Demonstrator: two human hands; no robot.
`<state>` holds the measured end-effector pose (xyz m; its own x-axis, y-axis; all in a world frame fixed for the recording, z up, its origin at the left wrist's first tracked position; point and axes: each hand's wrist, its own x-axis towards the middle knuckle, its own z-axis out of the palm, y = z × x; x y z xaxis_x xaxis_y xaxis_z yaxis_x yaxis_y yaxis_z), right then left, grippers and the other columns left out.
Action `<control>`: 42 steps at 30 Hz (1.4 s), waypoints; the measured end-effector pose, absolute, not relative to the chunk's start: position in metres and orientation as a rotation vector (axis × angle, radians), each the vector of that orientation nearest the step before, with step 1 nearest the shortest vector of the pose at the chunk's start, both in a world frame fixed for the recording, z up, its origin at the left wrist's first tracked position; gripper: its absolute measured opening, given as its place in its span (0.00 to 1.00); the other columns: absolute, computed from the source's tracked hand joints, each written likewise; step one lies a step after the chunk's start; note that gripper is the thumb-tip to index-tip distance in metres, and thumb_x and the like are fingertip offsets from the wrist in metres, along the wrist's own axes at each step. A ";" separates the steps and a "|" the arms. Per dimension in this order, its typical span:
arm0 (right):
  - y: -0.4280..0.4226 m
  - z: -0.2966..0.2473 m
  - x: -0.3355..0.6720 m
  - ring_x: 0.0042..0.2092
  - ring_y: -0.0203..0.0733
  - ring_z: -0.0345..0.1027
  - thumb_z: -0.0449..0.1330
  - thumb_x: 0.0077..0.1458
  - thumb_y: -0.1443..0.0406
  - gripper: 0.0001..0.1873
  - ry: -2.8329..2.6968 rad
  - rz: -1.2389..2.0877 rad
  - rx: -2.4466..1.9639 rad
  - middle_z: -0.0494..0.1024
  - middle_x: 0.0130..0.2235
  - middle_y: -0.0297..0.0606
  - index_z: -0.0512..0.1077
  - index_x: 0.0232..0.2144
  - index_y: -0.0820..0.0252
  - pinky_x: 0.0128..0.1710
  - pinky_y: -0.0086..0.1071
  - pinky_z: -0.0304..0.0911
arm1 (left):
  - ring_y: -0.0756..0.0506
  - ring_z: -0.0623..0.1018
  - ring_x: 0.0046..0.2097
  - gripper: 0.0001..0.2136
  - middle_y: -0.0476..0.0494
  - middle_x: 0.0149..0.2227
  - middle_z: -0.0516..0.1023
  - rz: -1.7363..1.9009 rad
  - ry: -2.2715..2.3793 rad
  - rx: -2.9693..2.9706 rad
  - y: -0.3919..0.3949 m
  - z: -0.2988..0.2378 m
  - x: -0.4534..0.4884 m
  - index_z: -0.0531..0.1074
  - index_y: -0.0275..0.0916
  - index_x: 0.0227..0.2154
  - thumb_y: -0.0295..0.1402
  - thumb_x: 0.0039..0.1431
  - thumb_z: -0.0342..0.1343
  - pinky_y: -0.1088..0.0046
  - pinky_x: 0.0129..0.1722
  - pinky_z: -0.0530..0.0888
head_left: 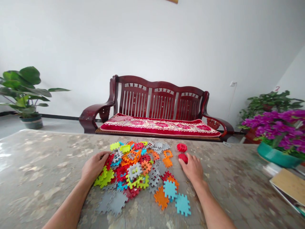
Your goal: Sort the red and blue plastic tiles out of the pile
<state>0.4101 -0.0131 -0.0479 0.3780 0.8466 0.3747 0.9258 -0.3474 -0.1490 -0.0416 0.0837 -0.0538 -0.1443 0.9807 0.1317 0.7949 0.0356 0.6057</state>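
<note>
In the head view, a heap of notched plastic tiles point(134, 170) is lying on the middle of the table point(47, 178), spreading between the person's two hands. The tiles are showing square, toothed edges; some are framing window-like openings, while others, such as the grey panels point(118, 202) at the near edge, are looking solid. The left hand point(94, 165) is resting at the heap's left side, fingers bent and touching a dark-red tile point(109, 161); whether it is gripping that tile cannot be told. The right hand point(192, 168) is curving thumb and fingers around a red piece point(183, 158) beside the heap, pinching it and partly hiding it. Just beyond, a red latticed piece point(182, 147) is sitting on the table. Nearer the person, a ridged turquoise tile point(183, 204) is lying flat near an orange tile point(161, 197). The tabletop is shining with a mottled floral pattern. Overlapping tiles are covering many of those beneath. To the right, purple flowers point(276, 125) are rising from a smooth teal pot point(274, 156), with a tan-covered item point(289, 183) lying nearer. Behind the table, a glossy, slatted wooden bench point(162, 83) is carrying a red floral cushion point(154, 128), and a broad-leaved plant point(28, 82) is standing at left.
</note>
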 end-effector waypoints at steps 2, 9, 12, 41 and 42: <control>-0.011 -0.054 0.418 0.49 0.52 0.68 0.51 0.59 0.51 0.26 -1.479 -0.230 -2.192 0.76 0.45 0.48 0.71 0.50 0.62 0.49 0.39 0.60 | 0.41 0.79 0.45 0.18 0.48 0.44 0.82 0.817 2.009 1.805 0.083 -0.053 -0.041 0.79 0.49 0.42 0.45 0.59 0.46 0.72 0.42 0.72; 0.009 -0.058 0.449 0.43 0.44 0.71 0.44 0.58 0.53 0.23 -1.377 0.072 -1.988 0.79 0.38 0.40 0.75 0.36 0.57 0.43 0.33 0.62 | 0.41 0.79 0.47 0.19 0.48 0.46 0.82 0.784 2.001 1.824 0.082 -0.052 -0.041 0.79 0.48 0.43 0.45 0.59 0.45 0.72 0.42 0.72; 0.019 -0.054 0.455 0.41 0.44 0.71 0.44 0.58 0.54 0.22 -1.420 0.113 -1.986 0.79 0.36 0.39 0.75 0.33 0.57 0.41 0.33 0.62 | 0.41 0.79 0.46 0.18 0.49 0.45 0.82 0.819 1.990 1.824 0.083 -0.053 -0.041 0.80 0.49 0.42 0.45 0.59 0.47 0.73 0.41 0.72; 0.009 -0.065 0.450 0.49 0.48 0.71 0.57 0.50 0.53 0.26 -1.365 0.463 -1.601 0.78 0.49 0.44 0.73 0.48 0.60 0.49 0.39 0.65 | 0.43 0.79 0.44 0.18 0.50 0.43 0.83 0.839 2.004 1.819 0.081 -0.052 -0.040 0.80 0.49 0.41 0.44 0.59 0.47 0.75 0.41 0.72; 0.008 -0.065 0.449 0.51 0.48 0.70 0.58 0.48 0.54 0.28 -1.410 0.469 -1.596 0.77 0.51 0.44 0.71 0.50 0.59 0.52 0.40 0.64 | 0.42 0.79 0.44 0.18 0.50 0.44 0.82 0.839 2.003 1.816 0.081 -0.052 -0.040 0.80 0.49 0.41 0.44 0.59 0.47 0.75 0.41 0.72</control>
<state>0.4486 0.0075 -0.0648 0.2695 0.9205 0.2830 0.5681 0.0854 -0.8185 -0.0398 0.0811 -0.0515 -0.1488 0.9767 0.1544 0.7954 0.0254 0.6055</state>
